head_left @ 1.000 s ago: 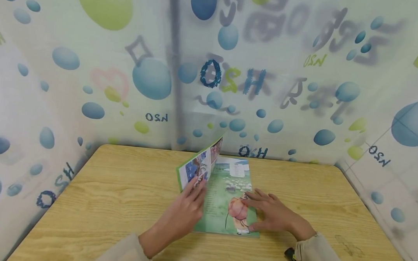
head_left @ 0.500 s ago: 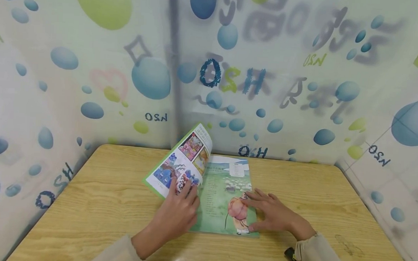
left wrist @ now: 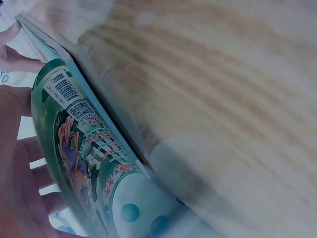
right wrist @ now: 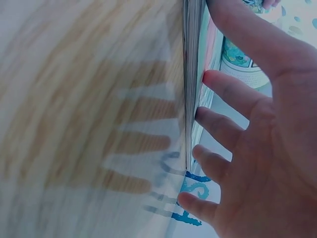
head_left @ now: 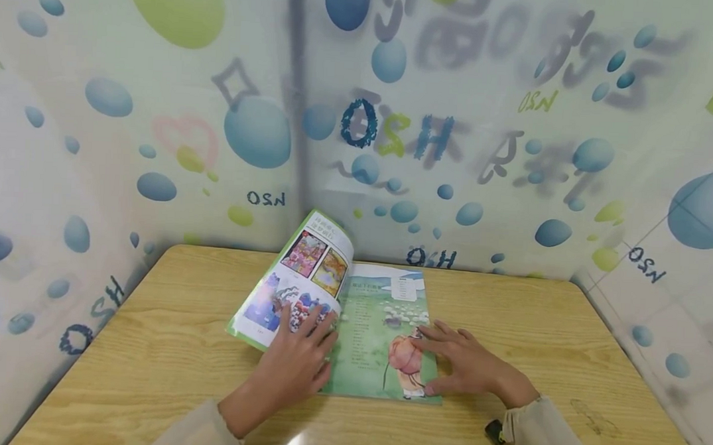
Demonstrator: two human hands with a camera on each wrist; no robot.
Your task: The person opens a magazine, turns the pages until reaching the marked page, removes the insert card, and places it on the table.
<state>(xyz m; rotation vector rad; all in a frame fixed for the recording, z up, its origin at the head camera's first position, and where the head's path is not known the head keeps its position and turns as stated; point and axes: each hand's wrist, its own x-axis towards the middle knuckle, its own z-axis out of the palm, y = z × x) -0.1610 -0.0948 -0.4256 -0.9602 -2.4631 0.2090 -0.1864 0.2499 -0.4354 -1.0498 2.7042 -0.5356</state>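
One table (head_left: 178, 327), open book (head_left: 358, 378) on its middle, left side tilted up
Left hand (head_left: 293, 359) on the raised pages, fingers spread; right hand (head_left: 466, 361) at the right page's outer edge, fingers also spread

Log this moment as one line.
book open on table; left page tilted up; left hand on left page; right hand at right page's edge

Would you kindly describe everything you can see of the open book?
The open book looks like glossy, illustrated paper. Its green right side, touched by the right hand, lies flat on the wooden table; the left side tilts up, curved, touched by the left hand. A barcode shows on the green cover.
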